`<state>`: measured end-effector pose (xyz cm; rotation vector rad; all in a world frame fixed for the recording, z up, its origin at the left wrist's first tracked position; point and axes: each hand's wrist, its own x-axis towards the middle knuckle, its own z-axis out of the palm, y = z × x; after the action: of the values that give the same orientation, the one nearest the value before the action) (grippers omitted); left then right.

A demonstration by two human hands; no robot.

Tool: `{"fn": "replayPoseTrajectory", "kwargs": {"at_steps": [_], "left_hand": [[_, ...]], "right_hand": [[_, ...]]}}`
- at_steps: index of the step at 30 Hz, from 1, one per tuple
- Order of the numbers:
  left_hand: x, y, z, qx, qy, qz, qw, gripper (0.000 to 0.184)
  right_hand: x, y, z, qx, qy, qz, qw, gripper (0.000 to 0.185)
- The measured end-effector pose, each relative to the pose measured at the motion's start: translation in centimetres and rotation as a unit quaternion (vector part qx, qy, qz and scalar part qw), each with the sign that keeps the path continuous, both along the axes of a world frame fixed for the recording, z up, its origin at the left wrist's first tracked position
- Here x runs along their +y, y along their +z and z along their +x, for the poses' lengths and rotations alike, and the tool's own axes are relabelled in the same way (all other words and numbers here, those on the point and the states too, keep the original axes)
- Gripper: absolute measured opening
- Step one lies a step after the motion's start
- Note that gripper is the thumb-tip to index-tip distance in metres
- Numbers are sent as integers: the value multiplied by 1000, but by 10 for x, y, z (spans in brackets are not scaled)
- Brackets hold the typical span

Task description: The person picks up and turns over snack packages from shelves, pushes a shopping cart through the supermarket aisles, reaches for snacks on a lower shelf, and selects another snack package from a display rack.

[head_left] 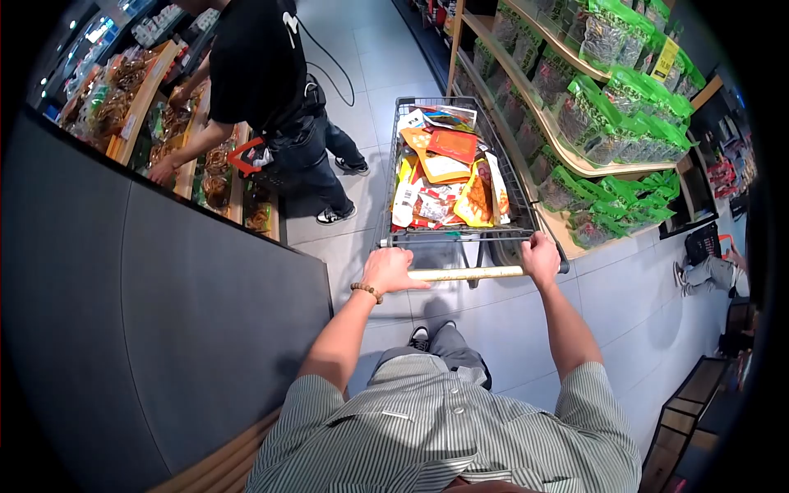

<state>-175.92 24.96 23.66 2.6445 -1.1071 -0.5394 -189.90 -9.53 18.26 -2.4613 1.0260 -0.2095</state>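
A shopping cart [515, 215] stands in front of me, its pale yellow handle [468, 273] running across near my body. Around the handle's left end my left hand [389, 270] is closed, thumb lying along the bar, a beaded bracelet [367, 291] on the wrist. My right hand [540, 260] grips the right end, fingers wrapped round it. Piled in the cart's black wire basket are several snack packets, among them a red packet [452, 146], an orange and white pouch [444, 168] and a yellow bag [474, 201].
Shelves [567, 148] of green-topped bags rise close on the cart's right. A person in a black shirt [256, 70] stands left of the cart, reaching into a bread display [168, 135], with a basket on the arm. A grey partition [205, 329] is at my left.
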Motion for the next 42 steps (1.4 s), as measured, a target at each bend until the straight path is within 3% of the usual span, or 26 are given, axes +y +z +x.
{"fn": "replayPoseTrajectory", "kwargs": {"at_steps": [20,25,31,42], "left_hand": [[-69,-16,234,-15,41,27,999,72],[-87,-16,287,-72,31,-57,995,60],[-116,-23,346,-156,131,-45,978,52],[-153,-23,478,-111,207,-62,970,47]], "right_hand": [[-66,7,241,39,24,8,999,20],[-92,4,302,23,48,6,999,20],[-118,0,375,4,48,-10,999,21],[-153,-10,503,-44,55,-28,997,20]]}}
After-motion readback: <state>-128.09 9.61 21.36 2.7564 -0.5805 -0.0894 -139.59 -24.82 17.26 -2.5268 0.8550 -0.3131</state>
